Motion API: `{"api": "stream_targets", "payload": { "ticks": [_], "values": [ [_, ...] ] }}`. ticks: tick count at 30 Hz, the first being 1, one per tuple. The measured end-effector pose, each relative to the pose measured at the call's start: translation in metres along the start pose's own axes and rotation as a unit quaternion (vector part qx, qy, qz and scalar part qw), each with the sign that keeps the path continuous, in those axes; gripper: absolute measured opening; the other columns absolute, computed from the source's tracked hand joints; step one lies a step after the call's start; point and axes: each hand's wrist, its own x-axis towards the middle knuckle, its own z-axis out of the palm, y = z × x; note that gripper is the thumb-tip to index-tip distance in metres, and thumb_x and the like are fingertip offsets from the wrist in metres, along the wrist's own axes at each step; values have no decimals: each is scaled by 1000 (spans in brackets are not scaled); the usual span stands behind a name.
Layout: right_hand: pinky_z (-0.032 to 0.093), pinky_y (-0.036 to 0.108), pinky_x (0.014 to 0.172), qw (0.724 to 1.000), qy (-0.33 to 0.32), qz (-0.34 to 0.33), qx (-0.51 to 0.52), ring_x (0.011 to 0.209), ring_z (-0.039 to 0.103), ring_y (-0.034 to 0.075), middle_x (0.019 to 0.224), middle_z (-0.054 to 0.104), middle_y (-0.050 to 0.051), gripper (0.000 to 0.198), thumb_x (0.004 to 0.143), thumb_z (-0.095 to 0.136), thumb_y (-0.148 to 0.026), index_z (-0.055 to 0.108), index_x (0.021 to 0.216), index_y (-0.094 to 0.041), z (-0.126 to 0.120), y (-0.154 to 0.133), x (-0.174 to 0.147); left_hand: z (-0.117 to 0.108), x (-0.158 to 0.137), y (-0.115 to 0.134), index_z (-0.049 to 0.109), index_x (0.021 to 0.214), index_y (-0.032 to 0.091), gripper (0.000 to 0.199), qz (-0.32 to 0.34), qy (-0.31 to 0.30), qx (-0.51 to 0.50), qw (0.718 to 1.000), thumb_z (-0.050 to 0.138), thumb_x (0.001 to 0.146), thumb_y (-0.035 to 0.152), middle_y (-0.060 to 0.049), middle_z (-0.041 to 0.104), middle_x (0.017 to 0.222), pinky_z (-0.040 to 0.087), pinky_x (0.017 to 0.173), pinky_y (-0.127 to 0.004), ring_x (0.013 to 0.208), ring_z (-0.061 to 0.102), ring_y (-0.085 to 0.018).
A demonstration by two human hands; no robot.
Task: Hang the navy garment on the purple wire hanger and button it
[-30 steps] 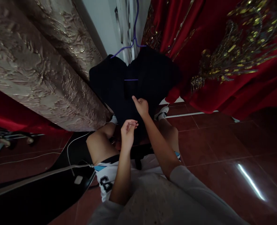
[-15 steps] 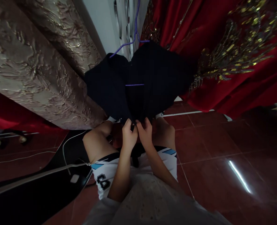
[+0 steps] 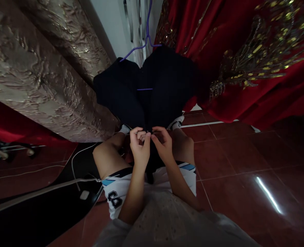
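A dark navy, jacket-like garment [image 3: 123,89] hangs in front of me on a purple wire hanger [image 3: 148,39], its front parted in a V at the top. At its lower front, my left hand [image 3: 140,147] is closed, fingers curled and thumb against the front edge. My right hand [image 3: 163,144] pinches the opposite edge with thumb and forefinger, close beside the left thumb. A tiny shiny spot shows between the thumbs, too small to name. The garment's lower part is dark between my knees.
A textured beige-gold fabric [image 3: 51,82] hangs at the left. Red cloth with gold sequins [image 3: 260,61] hangs at the right, above a white rail [image 3: 206,124] near the tiled floor [image 3: 234,154]. White cords [image 3: 72,161] run across a black surface [image 3: 33,219] at my left.
My hands have moved slightly apart, with fingers more bent. The garment's front edges are closer together at the bottom, and its right side has drawn inward, uncovering more of my shoe.
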Motion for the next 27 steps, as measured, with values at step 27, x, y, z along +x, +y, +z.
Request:
{"api": "stream_targets", "payload": {
  "ticks": [27],
  "values": [
    [55,31,80,998,28,51,-4,84,67,18,91,72,4,18,86,72,-37,70,93,-20,-11,-8,19,6,65,9,75,94,21,8,168,-84,60,980,71,97,28,-5,66,92,49,74,-28,86,62,-18]
  ]
}}
